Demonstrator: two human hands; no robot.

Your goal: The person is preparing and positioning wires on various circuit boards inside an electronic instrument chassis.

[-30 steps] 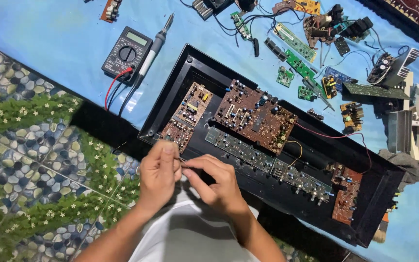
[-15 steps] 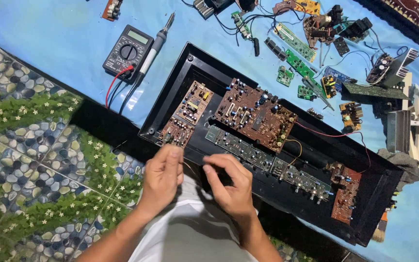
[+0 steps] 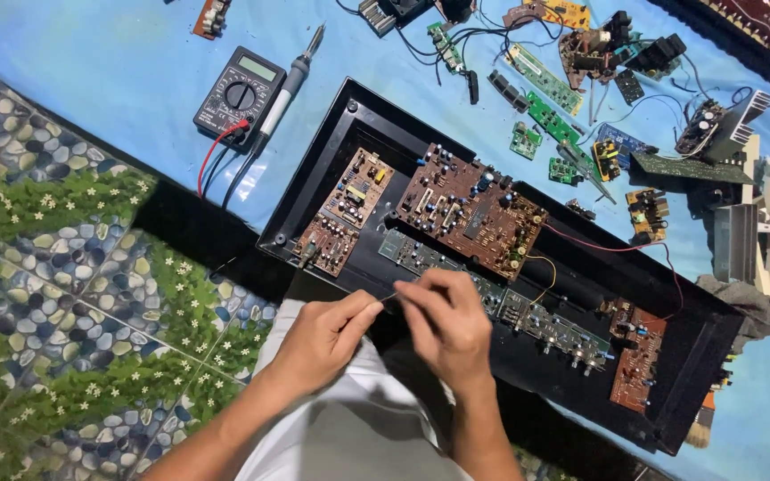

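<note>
Black tray holds brown circuit boards in front of us. We pinch a thin wire between our left hand and right hand, fingertips together, just above the tray's near edge. A multimeter and soldering iron lie on blue cloth.

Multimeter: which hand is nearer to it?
Left. The left hand sits below the multimeter, across the black chassis corner. The right hand is farther to the right, over the chassis's near edge. Both hands' fingertips meet on something small.
</note>
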